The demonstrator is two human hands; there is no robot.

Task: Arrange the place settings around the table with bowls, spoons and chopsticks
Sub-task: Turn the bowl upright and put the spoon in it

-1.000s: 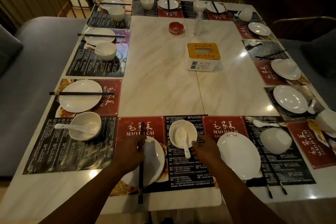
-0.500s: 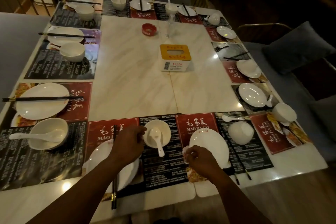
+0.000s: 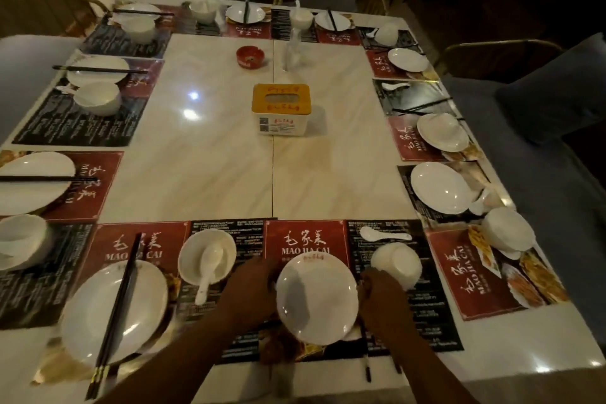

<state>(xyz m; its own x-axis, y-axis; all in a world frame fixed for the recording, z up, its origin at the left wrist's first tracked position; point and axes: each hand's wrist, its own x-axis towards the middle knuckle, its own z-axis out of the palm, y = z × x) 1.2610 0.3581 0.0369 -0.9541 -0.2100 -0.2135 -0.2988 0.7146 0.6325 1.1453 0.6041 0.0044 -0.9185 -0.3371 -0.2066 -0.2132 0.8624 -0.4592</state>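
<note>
In front of me a white plate [image 3: 316, 298] lies on a red and black placemat [image 3: 306, 239]. My left hand [image 3: 252, 285] holds its left rim and my right hand [image 3: 377, 292] grips its right rim with curled fingers. An upturned white bowl [image 3: 395, 264] sits just right of the plate, with a white spoon [image 3: 383, 234] beyond it. Dark chopsticks [image 3: 367, 369] lie near the table edge, partly hidden under my right arm. To the left, another plate [image 3: 98, 315] carries chopsticks [image 3: 121, 298], beside a bowl [image 3: 193, 259] holding a spoon [image 3: 208, 264].
Plates, bowls and chopsticks line the left, far and right sides on placemats. A yellow-topped tissue box [image 3: 281, 108] and a red ashtray [image 3: 248, 56] stand on the marble table [image 3: 210, 157]. Grey cushioned seats flank the table [image 3: 541, 174].
My left hand left the chopsticks on the left plate and came to the middle plate's left rim. My right hand shifted to its right rim. The view swung right.
</note>
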